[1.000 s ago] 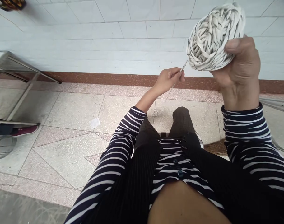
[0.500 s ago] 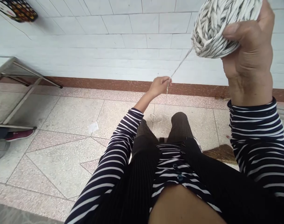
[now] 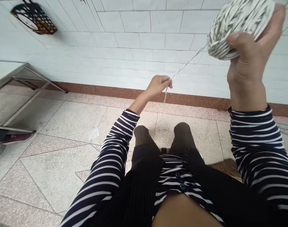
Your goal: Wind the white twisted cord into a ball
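Observation:
Up at the right, my right hand (image 3: 255, 50) is wrapped round a ball of white and dark-flecked yarn (image 3: 238, 25), thumb pressed on its near side. From the ball's lower left a strand of yarn (image 3: 187, 63) runs taut down to my left hand (image 3: 159, 85). There the left fingers are closed on the strand in a pinch. Below them its loose end hangs toward the floor between my knees, thin and hard to follow.
A metal-legged table (image 3: 20, 71) stands at the left, with another person's dark red shoe (image 3: 17, 138) beneath. A patterned bag (image 3: 33, 19) hangs on the white tiled wall. A scrap of white paper (image 3: 95, 133) and straw bristles (image 3: 226, 168) lie on the floor.
My right hand and the yarn ball have shifted slightly right and tilted. The left hand has moved a little left, still pinching the strand. The view has shifted, showing more of the bag.

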Tool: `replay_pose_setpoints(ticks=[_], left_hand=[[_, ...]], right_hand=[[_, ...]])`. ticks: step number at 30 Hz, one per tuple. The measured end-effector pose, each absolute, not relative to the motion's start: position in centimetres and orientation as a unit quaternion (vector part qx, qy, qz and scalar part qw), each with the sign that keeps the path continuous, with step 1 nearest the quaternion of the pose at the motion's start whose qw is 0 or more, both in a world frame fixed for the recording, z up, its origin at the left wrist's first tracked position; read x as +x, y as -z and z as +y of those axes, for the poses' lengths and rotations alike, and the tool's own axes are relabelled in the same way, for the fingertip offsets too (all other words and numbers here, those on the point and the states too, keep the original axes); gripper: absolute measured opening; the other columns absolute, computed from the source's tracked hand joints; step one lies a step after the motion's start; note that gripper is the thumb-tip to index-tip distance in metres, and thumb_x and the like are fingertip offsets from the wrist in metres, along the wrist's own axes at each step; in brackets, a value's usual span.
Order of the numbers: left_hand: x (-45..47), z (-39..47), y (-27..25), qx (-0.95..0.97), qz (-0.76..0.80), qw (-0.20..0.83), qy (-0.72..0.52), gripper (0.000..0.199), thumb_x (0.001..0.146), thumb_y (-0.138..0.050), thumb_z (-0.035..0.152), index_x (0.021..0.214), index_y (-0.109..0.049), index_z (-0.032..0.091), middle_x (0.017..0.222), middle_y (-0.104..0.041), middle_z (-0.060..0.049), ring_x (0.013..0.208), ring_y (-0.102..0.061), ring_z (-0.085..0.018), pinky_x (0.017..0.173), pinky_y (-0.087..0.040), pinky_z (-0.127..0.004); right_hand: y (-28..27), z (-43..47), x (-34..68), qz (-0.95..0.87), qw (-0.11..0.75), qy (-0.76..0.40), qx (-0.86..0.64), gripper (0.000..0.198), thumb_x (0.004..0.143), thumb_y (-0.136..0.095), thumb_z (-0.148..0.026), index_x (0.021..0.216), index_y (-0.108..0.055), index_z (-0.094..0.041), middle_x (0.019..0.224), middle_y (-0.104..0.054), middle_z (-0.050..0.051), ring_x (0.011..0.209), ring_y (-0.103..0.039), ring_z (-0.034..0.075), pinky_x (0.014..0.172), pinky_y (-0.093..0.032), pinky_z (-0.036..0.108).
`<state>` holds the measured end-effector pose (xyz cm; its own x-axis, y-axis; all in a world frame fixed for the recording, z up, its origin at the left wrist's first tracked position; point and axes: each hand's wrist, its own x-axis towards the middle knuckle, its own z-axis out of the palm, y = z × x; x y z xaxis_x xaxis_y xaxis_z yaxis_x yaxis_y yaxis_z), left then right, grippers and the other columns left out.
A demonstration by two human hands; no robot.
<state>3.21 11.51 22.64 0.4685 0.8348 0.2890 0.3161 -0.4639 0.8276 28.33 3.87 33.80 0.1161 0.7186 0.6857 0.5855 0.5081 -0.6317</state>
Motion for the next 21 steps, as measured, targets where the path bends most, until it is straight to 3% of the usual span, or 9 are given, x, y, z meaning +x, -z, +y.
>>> replay_pose_setpoints(ticks=[2,4,7,10,13,17,21], left_hand=[[3.3,9.6,-21.8,0.774,0.361,0.406,-0.326,0.027,0.095,-0.055,0.019,0.077,-0.074,0.019,0.076,-0.075,-0.004,0.083,-0.073,-0.014,0.088,-0.057,-0.032],[3.4,8.0,-21.6,0.772,0.345,0.444,-0.297,0.026,0.093,-0.055,0.021,0.075,-0.073,0.019,0.075,-0.075,-0.005,0.079,-0.072,-0.014,0.085,-0.057,-0.032],[3.6,6.9,-22.0,0.788,0.327,0.452,-0.261,0.023,0.092,-0.057,0.023,0.076,-0.072,0.019,0.072,-0.073,-0.005,0.075,-0.071,-0.015,0.083,-0.056,-0.035],[3.5,7.4,-22.2,0.825,0.338,0.379,-0.249,0.023,0.092,-0.058,0.022,0.072,-0.069,0.018,0.066,-0.064,-0.003,0.07,-0.065,-0.016,0.082,-0.054,-0.039],[3.2,8.6,-21.3,0.86,0.351,0.285,-0.239,0.024,0.092,-0.059,0.021,0.069,-0.064,0.018,0.06,-0.053,-0.002,0.068,-0.059,-0.018,0.084,-0.05,-0.042],[3.0,8.8,-19.0,0.881,0.365,0.211,-0.216,0.024,0.092,-0.056,0.02,0.069,-0.061,0.019,0.059,-0.05,-0.002,0.071,-0.058,-0.02,0.086,-0.048,-0.041],[3.4,7.4,-17.9,0.878,0.385,0.178,-0.221,0.028,0.096,-0.05,0.022,0.071,-0.062,0.02,0.065,-0.058,-0.004,0.072,-0.058,-0.02,0.085,-0.047,-0.039]], right_hand=[[-32.1,5.7,28.8,-0.633,0.598,-0.022,-0.491,0.046,0.086,-0.069,-0.038,0.123,-0.042,-0.037,0.136,-0.06,0.01,0.137,-0.057,0.034,0.123,-0.054,0.058],[-29.8,7.2,29.1,-0.61,0.598,0.0,-0.52,0.056,0.074,-0.083,-0.027,0.114,-0.044,-0.036,0.131,-0.061,0.011,0.127,-0.059,0.032,0.118,-0.057,0.055],[-25.4,8.3,28.6,-0.62,0.545,-0.019,-0.565,0.073,0.059,-0.09,-0.02,0.116,-0.046,-0.028,0.131,-0.058,0.012,0.121,-0.058,0.03,0.115,-0.055,0.056],[-20.8,7.8,27.1,-0.646,0.439,-0.134,-0.61,0.081,0.056,-0.09,-0.024,0.126,-0.049,-0.024,0.133,-0.057,0.011,0.122,-0.057,0.034,0.109,-0.055,0.063],[-16.8,6.5,25.6,-0.649,0.371,-0.29,-0.598,0.077,0.052,-0.088,-0.026,0.121,-0.056,-0.023,0.128,-0.061,0.01,0.12,-0.061,0.037,0.108,-0.054,0.065],[-13.6,4.5,24.6,-0.584,0.354,-0.501,-0.532,0.072,0.052,-0.091,-0.036,0.118,-0.063,-0.025,0.123,-0.066,0.008,0.119,-0.064,0.036,0.107,-0.056,0.06],[-12.5,2.4,24.1,-0.494,0.366,-0.604,-0.507,0.078,0.057,-0.095,-0.048,0.126,-0.063,-0.03,0.134,-0.066,0.007,0.129,-0.063,0.036,0.103,-0.059,0.054]])
